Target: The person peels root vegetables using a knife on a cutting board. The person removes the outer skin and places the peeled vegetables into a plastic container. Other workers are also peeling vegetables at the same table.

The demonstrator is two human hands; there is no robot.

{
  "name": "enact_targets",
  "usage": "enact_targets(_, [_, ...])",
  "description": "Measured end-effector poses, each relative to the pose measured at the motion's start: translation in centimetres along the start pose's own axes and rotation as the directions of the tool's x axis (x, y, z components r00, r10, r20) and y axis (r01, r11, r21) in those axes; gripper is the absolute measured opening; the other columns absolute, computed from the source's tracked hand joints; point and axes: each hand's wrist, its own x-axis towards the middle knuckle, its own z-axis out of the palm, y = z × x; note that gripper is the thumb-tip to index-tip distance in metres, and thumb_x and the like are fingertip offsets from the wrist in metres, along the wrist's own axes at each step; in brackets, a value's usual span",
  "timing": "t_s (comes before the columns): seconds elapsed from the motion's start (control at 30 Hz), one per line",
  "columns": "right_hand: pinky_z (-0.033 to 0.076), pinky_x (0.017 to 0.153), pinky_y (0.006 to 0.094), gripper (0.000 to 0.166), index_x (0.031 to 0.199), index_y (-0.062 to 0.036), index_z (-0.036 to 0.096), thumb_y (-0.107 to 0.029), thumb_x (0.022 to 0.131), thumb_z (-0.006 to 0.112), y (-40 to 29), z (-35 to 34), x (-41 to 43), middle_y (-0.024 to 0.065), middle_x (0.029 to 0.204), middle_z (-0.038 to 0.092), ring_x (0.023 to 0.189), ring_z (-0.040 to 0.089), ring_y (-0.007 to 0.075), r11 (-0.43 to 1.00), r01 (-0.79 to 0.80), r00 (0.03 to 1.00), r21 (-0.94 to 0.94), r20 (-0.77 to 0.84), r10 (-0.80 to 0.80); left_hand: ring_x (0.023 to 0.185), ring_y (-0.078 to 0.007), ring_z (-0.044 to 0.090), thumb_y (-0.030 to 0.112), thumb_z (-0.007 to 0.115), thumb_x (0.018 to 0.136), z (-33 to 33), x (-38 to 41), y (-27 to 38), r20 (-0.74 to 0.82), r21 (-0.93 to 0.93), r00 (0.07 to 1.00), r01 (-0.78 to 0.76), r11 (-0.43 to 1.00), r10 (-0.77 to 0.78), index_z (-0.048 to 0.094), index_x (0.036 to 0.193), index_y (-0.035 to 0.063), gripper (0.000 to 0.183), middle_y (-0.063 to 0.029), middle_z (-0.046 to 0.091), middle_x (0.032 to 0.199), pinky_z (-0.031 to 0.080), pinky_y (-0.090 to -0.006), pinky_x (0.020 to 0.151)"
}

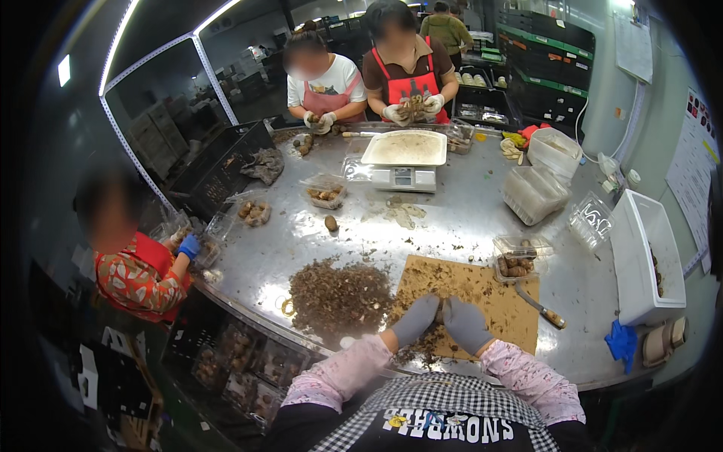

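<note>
Both my hands wear grey gloves and meet over a sheet of brown cardboard (511, 316) strewn with brown scraps. A small brown tuber (440, 314), mostly hidden by the fingers, is held between my left hand (417, 320) and my right hand (464, 323). Left of the cardboard lies a large heap of brown peelings (342, 296). A clear plastic box of brown tubers (517, 264) stands at the cardboard's upper right corner. Beside it on the metal table rests a curved knife with a wooden handle (551, 317).
A scale with a white tray (404, 148) stands at the far side. Stacked clear boxes (536, 195) and a white foam box (647, 254) are on the right, near a blue glove (621, 344). Several gloved co-workers stand around the table. A lone tuber (331, 224) lies mid-table.
</note>
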Motion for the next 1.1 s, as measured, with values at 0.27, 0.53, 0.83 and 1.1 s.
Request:
enact_targets(0.27, [0.036,0.042,0.0322,0.018,0.099,-0.0013,0.051,-0.018,0.098,0.044,1.3,-1.0,0.8,0.0091,0.064,0.053,0.044,0.046,0.0183,0.745,-0.08,0.996,0.663,0.075,0.041,0.061,-0.0263,0.065,0.016,0.046,0.095,1.5,-1.3,7.2,-0.24,0.597,0.917,-0.12,0.793,0.319,0.058,0.112,-0.0023,0.028,-0.0132,0.069,0.081,0.052,-0.0348,0.054])
enact_targets(0.53, [0.048,0.074,0.0424,0.06,0.123,0.0116,0.043,-0.002,0.071,0.071,0.7,2.0,0.3,0.0248,0.103,0.055,0.087,0.055,0.0379,0.97,0.135,0.938,0.203,-0.342,-0.059,0.073,-0.0147,0.061,0.017,0.038,0.101,2.7,-1.0,4.9,-0.585,0.144,0.721,-0.36,0.922,0.373,0.055,0.106,-0.0035,0.027,-0.012,0.062,0.083,0.051,-0.0275,0.061])
enact_targets(0.83, [0.049,0.074,0.0379,0.029,0.108,0.0067,0.054,-0.02,0.096,0.054,-0.9,-2.5,0.9,0.0229,0.095,0.062,0.081,0.061,0.0351,0.743,-0.07,0.969,0.665,-0.13,0.208,0.087,-0.0201,0.058,0.004,0.036,0.099,2.3,-1.4,5.3,-0.526,0.3,0.745,-0.29,0.909,0.411,0.051,0.108,-0.0052,0.02,-0.0148,0.055,0.1,0.053,-0.0306,0.074])
enact_targets(1.1, [0.044,0.059,0.0416,0.025,0.104,0.0022,0.054,-0.021,0.096,0.055,-0.9,-5.0,-0.4,0.0234,0.074,0.057,0.065,0.06,0.0313,0.821,-0.042,0.996,0.57,0.093,-0.013,0.077,-0.0151,0.054,0.006,0.039,0.1,1.0,-2.2,4.5,-0.293,0.656,0.665,-0.383,0.65,0.687,0.051,0.106,-0.0035,0.017,-0.011,0.052,0.092,0.049,-0.026,0.067])
